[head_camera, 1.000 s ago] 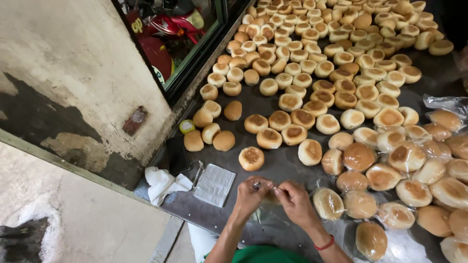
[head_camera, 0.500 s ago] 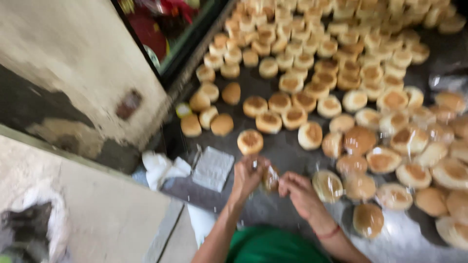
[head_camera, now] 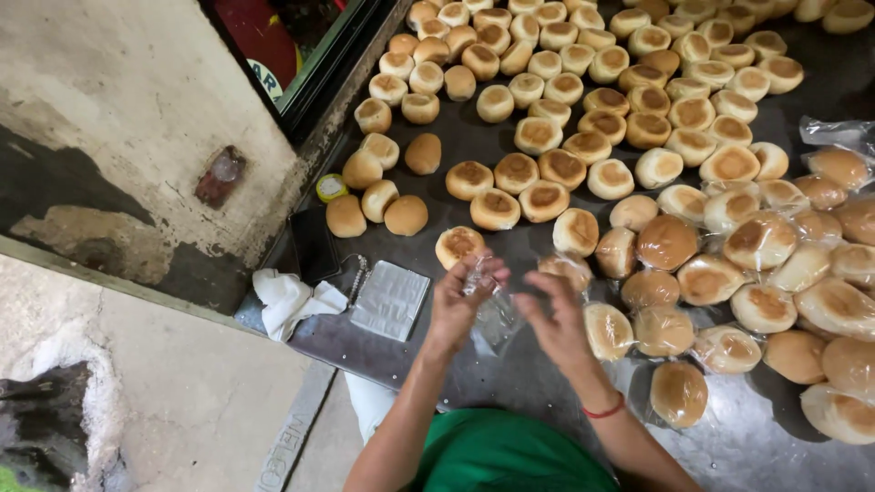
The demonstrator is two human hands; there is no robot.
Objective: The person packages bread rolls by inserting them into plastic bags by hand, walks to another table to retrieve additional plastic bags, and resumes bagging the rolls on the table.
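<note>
My left hand point(head_camera: 462, 301) pinches the top of a small clear plastic bag point(head_camera: 493, 314) that hangs empty between my hands. My right hand point(head_camera: 558, 319) is beside it with fingers spread, touching the bag's right edge. Both hands hover over a dark metal table point(head_camera: 456, 364). A bare bun point(head_camera: 458, 244) lies just beyond my left hand. Buns wrapped in clear plastic point(head_camera: 665, 241) crowd the table to the right of my hands.
Many unwrapped round buns point(head_camera: 583, 91) cover the far part of the table. A stack of clear bags point(head_camera: 390, 299), a white cloth point(head_camera: 290, 299) and a dark phone point(head_camera: 314, 244) lie at the left edge. A stained wall point(head_camera: 137, 118) and window frame point(head_camera: 319, 82) border the left.
My hands have lifted from the table's near edge with the clear bag between them, and my right hand's fingers have spread apart. The view has shifted closer.
</note>
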